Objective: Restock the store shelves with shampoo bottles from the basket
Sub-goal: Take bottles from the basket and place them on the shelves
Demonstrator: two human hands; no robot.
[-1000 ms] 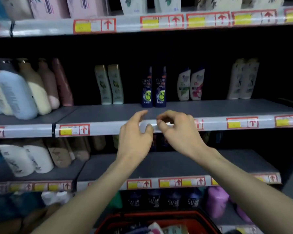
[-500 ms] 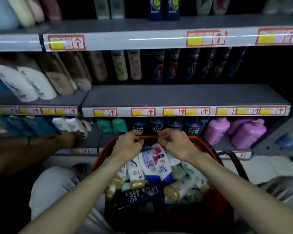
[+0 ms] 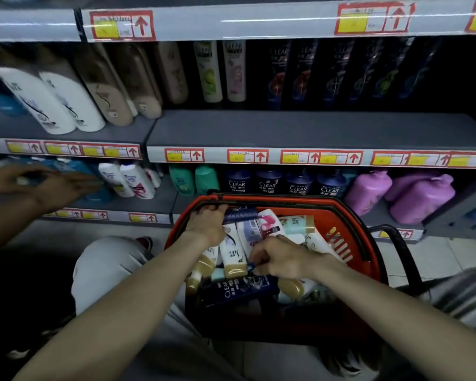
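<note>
Red plastic forms the basket (image 3: 344, 218), which is set low in front of the shelving and packed with shampoo bottles lying on their sides, so the stock is kept within reach of both arms. The left hand (image 3: 206, 225) is found at the far rim, fingers curled over the edge just beside a dark blue bottle end (image 3: 239, 214). This grip is judged to steady the basket while the other hand sorts.

The right hand (image 3: 282, 259) is lowered among the bottles with fingers bent. A small blue part (image 3: 252, 266) is pinched between thumb and forefinger, between a white bottle with a gold cap (image 3: 232, 255) and a navy CLEAR bottle (image 3: 239, 291). Which bottle that part belongs to cannot be told. A selection is judged to be in hand, and no bottle is lifted clear yet.

The middle shelf (image 3: 286, 130) is seen bare along its front, with dark CLEAR bottles (image 3: 278, 75) standing only at the back. The navy bottle is judged to belong in that gap, upright and label outward. On the bottom shelf, CLEAR pump bottles (image 3: 267, 184) and purple jugs (image 3: 421, 196) are faced up near the edge.

At the left, another person's hands (image 3: 58, 185) are seen, blurred, at the bottom shelf. They are well apart from the basket, so interference is judged unlikely.
</note>
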